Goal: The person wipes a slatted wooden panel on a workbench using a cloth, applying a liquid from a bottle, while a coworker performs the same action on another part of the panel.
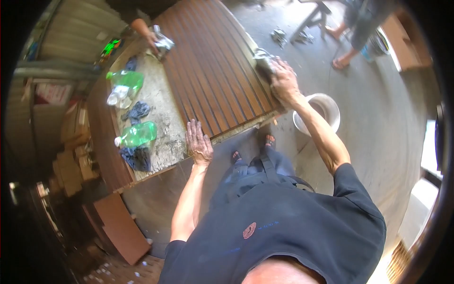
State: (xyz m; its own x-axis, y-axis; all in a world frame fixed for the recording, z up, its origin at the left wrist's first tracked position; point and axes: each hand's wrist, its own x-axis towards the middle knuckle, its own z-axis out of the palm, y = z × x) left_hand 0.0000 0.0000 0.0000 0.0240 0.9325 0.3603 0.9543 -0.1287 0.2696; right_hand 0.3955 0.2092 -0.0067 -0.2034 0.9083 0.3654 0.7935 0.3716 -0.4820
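A brown slatted wooden panel (208, 57) lies on a worn, stained worktable (168, 128). My right hand (284, 84) is closed over a crumpled grey-white rag (264, 57), pressed against the panel's right edge. Near the panel's lower left corner, my left hand (199, 144) rests flat with its fingers stretched out, holding nothing. Across the panel at the far left, another person's hand (147, 37) grips a pale rag (163, 41).
Green-liquid bottles (142, 134), a small clear bottle (120, 98) and dark blue cloths (137, 111) lie left of the panel. A white bucket (336, 113) stands on the floor below my right forearm. Someone's legs (352, 49) and a trestle (312, 20) are at the far right.
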